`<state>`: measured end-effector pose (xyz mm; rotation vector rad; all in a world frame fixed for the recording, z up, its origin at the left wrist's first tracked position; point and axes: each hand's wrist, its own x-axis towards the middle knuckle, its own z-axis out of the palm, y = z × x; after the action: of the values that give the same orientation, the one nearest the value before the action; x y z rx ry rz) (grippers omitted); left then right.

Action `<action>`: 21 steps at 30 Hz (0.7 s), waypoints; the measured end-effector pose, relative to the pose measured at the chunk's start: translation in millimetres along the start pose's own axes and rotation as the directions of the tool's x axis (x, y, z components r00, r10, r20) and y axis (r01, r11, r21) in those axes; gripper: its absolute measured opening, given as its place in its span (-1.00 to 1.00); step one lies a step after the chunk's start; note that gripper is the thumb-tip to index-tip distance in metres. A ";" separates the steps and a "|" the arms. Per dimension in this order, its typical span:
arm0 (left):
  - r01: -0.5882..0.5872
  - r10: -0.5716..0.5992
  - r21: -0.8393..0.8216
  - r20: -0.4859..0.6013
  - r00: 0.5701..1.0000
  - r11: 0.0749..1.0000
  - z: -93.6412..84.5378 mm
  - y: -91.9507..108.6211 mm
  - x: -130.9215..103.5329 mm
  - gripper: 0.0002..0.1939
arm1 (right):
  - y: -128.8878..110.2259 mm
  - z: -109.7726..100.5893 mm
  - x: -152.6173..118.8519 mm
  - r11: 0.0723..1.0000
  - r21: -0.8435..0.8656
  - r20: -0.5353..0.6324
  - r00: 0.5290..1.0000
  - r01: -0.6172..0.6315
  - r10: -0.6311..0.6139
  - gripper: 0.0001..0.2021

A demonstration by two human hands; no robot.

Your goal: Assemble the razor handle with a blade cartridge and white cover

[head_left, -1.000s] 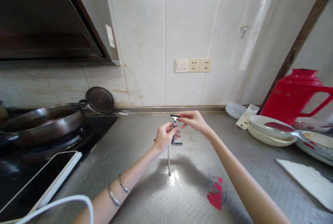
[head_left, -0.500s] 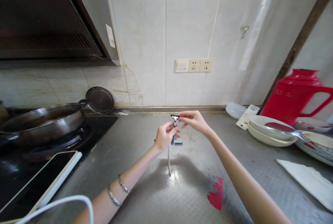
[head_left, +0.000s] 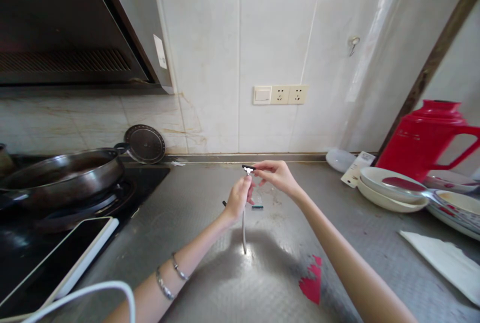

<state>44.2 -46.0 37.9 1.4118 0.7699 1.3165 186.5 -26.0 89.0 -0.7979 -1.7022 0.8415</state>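
My left hand [head_left: 239,197] is closed round the handle of a razor [head_left: 248,170], most of which its fingers hide. The razor's silvery neck and dark crosspiece stick up above my thumb. At the right end of that crosspiece, my right hand [head_left: 276,176] pinches the head between thumb and fingertips. On the counter just beyond my left hand lies a small razor cartridge [head_left: 257,207] with a teal strip. A thin grey rod or cord [head_left: 244,235] shows below my left hand. Past the left wrist pokes a short dark tip [head_left: 224,203].
To the left, a pan [head_left: 63,173] stands on the black hob, with a phone [head_left: 63,263] and white cable [head_left: 93,288] nearer me. Stacked dishes [head_left: 390,200], a red thermos jug [head_left: 423,138] and a white paper [head_left: 442,260] are at right. A red patch [head_left: 312,283] marks the counter.
My left hand has turned and slid up close under the razor's head, so the handle now hides behind it. Both hands have shifted slightly left with the razor.
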 end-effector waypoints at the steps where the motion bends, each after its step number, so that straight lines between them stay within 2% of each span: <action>1: 0.003 -0.003 0.004 -0.014 1.000 1.000 0.3 -0.4 0.1 -0.52 | 0.0 1.2 -0.1 1.000 -0.002 0.002 1.000 0.002 -0.002 -0.73; 9: -0.060 0.081 0.116 -0.193 0.978 0.991 -4.1 -5.8 0.1 -0.54 | 1.0 9.0 0.0 1.000 -0.011 0.010 1.000 0.024 -0.024 -0.71; 21: -0.045 0.054 0.047 -0.210 0.976 0.998 -3.4 -8.3 0.5 -0.54 | 6.5 17.2 -1.1 0.999 0.051 -0.060 0.998 -0.005 0.008 -0.72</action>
<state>42.5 -42.4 29.9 1.3450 0.9125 1.5143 170.9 -26.1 79.2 -0.7873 -1.6196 0.8538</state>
